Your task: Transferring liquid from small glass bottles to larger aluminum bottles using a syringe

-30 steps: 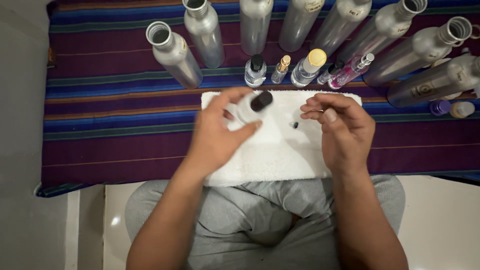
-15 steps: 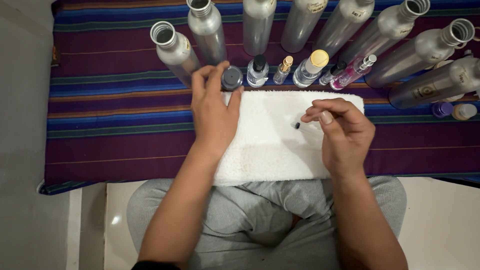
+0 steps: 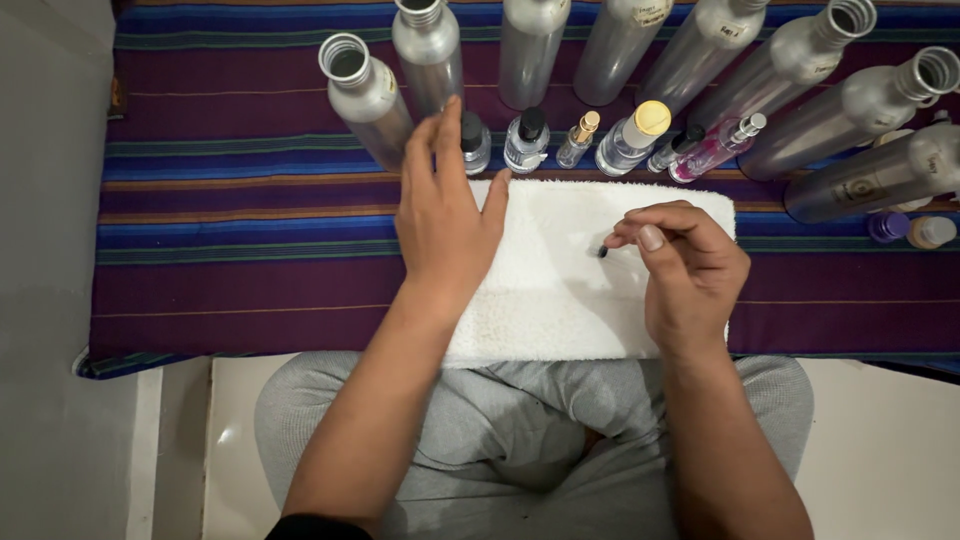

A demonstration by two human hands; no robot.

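The left hand [image 3: 447, 215] lies flat and open, palm down, across the left edge of the white towel [image 3: 560, 300], with its fingers stretched forward and away from the body. The fingertips stop beside a small clear bottle with a black cap [image 3: 474, 142], which stands upright in the row of small bottles along the towel's far edge; whether a finger actually touches it cannot be told. That bottle sits straight ahead of the left hand, its long axis vertical, and it is well apart from the right hand, so the left is plainly the nearer. The left hand grips nothing. The right hand [image 3: 690, 275] is curled over the right part of the towel, thumb and forefinger pinched on a tiny dark piece [image 3: 602, 252] held just above the cloth, pointing toward the left hand. What the piece is cannot be made out at this size. Behind the small bottles a row of tall metal bottles [image 3: 365, 95] leans on the striped cloth [image 3: 230, 240], several without caps.
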